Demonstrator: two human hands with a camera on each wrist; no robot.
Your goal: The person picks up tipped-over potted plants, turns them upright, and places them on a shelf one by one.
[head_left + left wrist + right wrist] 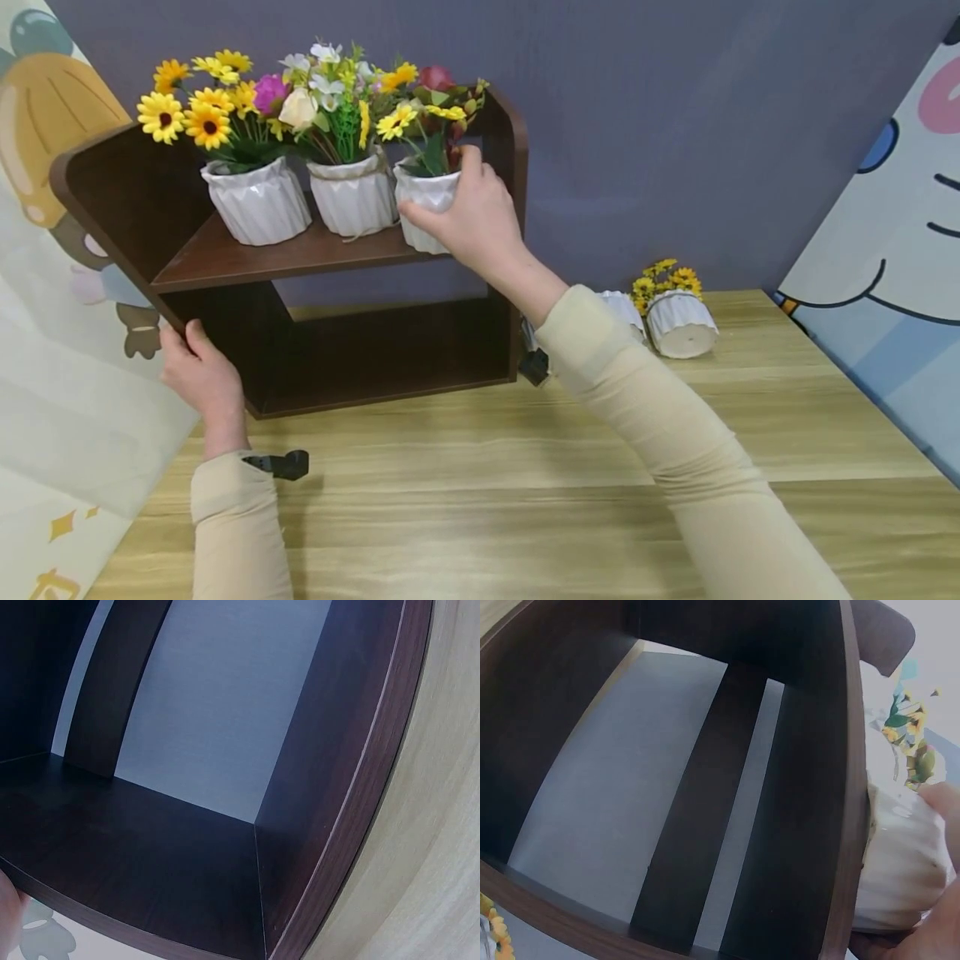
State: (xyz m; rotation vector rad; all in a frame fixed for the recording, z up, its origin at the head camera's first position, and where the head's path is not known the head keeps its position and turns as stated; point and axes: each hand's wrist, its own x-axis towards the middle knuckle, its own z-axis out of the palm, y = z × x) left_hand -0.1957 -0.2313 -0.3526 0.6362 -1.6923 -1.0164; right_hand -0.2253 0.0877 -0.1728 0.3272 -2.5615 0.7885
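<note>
Two hands at a dark brown shelf unit; clock directions are read from the centre of the head view. The right hand (480,221), at 12 o'clock, pinches a white fluted pot (431,193) at 11 o'clock, its thumb across the front and a finger up at the rim. This pot, planted with yellow and red flowers, is at the right end of the upper board of the shelf unit (390,350); whether its base touches the board cannot be told. Just beside it, at 10 o'clock, stands the middle pot (352,200), with white and cream flowers; the left pot (258,204), with yellow daisies, stands between 9 and 10. The left hand (201,375), between 8 and 9 o'clock, grips the front edge of the left side panel (105,208). In the left wrist view only a sliver of that hand shows. At 3 o'clock a tipped pot (681,321) lies on the wooden table (420,500), base toward the viewer, near a second white pot (624,310) partly hidden by the right sleeve (637,400)
</note>
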